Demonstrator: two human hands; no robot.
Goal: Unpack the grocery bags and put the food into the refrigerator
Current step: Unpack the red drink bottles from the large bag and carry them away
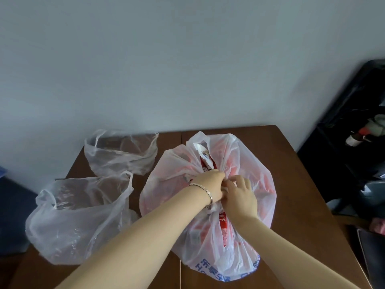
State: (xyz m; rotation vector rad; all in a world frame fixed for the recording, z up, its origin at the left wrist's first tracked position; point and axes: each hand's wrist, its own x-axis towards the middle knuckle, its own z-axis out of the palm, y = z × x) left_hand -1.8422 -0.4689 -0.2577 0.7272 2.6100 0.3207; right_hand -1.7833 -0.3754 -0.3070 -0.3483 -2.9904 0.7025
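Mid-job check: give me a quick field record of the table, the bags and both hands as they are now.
surface: brown table
full bag: white plastic, red packages inside, top bunched and tied shut
left hand: pinches the bunched top; bracelet on the wrist
right hand: pinches the same spot from the other side
far clear bag: left of the full bag, mouth open, contents unclear
near clear bag: in front of the far one, mouth open, contents unclear
refrigerator: not in view
progress: full bag not yet opened
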